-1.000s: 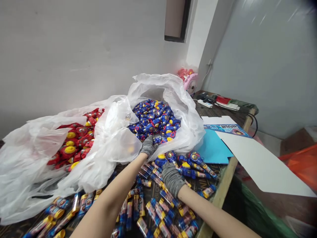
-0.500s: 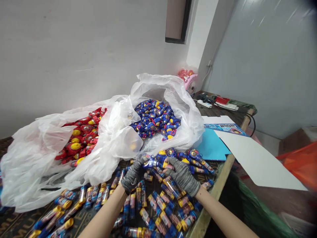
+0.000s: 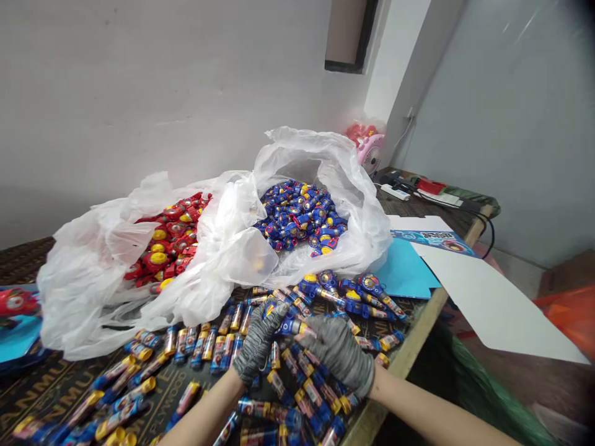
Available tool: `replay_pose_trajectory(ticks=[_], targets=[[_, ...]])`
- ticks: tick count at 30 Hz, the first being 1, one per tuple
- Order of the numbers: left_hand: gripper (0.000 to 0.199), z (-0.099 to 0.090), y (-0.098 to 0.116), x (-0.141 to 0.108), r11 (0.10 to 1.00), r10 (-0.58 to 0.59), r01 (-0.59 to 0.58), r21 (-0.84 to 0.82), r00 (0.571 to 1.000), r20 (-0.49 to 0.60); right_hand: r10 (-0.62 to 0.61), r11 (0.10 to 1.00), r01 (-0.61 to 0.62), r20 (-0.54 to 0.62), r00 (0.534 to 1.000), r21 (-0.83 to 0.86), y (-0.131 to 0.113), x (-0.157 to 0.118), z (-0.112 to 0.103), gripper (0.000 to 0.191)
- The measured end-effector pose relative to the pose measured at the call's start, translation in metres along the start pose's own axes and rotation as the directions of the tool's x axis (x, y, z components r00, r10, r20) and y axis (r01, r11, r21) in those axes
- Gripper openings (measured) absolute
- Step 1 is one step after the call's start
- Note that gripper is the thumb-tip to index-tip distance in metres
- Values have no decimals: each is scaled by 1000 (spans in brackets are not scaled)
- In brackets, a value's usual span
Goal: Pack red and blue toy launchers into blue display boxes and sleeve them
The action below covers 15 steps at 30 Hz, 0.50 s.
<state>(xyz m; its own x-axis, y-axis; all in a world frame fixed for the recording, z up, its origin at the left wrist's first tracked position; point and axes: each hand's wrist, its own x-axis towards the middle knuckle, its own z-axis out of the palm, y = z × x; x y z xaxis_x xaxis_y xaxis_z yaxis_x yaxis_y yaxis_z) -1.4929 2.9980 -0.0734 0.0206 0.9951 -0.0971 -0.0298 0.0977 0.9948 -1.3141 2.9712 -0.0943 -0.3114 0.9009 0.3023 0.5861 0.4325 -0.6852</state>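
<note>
My left hand (image 3: pixel 260 339), in a grey fingerless glove, is closed around a small blue plastic toy piece (image 3: pixel 289 326). Gloved the same way, my right hand (image 3: pixel 343 353) pinches a small tube (image 3: pixel 306 331) whose end meets the toy piece; whether the two are joined I cannot tell. Below and around both hands lie many small printed tubes (image 3: pixel 318 399) with blue and yellow ends. Just beyond my hands are several blue toys with tubes attached (image 3: pixel 372 285). Behind them an open white plastic bag (image 3: pixel 372 229) holds a heap of blue toy pieces (image 3: pixel 297 214).
Another white bag (image 3: pixel 88 260) at left holds red toy pieces (image 3: pixel 162 248). A red toy (image 3: pixel 18 302) is at the far left edge. Blue card (image 3: pixel 404 269) and a white printed sheet (image 3: pixel 493 303) lie at right, over the table's wooden edge (image 3: pixel 418 334). A pink fan (image 3: pixel 370 152) stands behind.
My hands have come slightly nearer to me with the blue toy piece. The tube in my right hand is now against the piece's end. The view has shifted a little left.
</note>
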Motion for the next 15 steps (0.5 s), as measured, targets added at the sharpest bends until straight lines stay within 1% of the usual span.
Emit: replay_pose_trajectory(ticks=[1,2,3,4,5,6,7,8,9,11,13,14,15], targets=[[32,-1,2,-3,999,-2,3,35,1000,-21,139,969,-167,157,978,183,-3,2,-3,49],[34,-1,4,-5,997,-4,6,72,999,-37,225,889,-327,315,922,320,-6,3,-4,54],[35,-2,6,-5,995,-4,9,101,999,-46,261,808,-427,404,877,405,-8,5,-5,55],[35,-3,9,-4,993,0,5,114,999,-46,278,770,-451,399,874,452,-9,6,-3,52],[35,-4,12,-2,994,13,-8,112,999,-43,293,783,-409,303,907,468,-10,7,-1,47],[33,-5,15,0,995,30,-26,95,999,-39,299,831,-333,148,943,445,-11,7,2,42],[32,-6,17,3,996,44,-42,73,998,-33,283,880,-265,13,959,395,-11,7,6,38],[30,-7,19,6,997,58,-56,56,998,-30,258,909,-226,-46,965,349,-11,8,8,36],[29,-8,20,8,996,68,-66,51,997,-26,242,919,-216,-41,969,330,-11,8,10,38],[27,-11,21,11,993,91,-89,76,996,-19,223,918,-213,11,975,335,-10,8,11,39],[26,-13,19,12,989,107,-107,106,994,5,187,924,-178,7,982,339,-5,7,10,32],[27,-13,18,14,988,100,-104,111,994,39,165,927,-158,9,986,340,-1,6,9,30],[28,-13,15,19,988,84,-96,123,992,97,149,930,-148,24,989,337,6,5,10,29]])
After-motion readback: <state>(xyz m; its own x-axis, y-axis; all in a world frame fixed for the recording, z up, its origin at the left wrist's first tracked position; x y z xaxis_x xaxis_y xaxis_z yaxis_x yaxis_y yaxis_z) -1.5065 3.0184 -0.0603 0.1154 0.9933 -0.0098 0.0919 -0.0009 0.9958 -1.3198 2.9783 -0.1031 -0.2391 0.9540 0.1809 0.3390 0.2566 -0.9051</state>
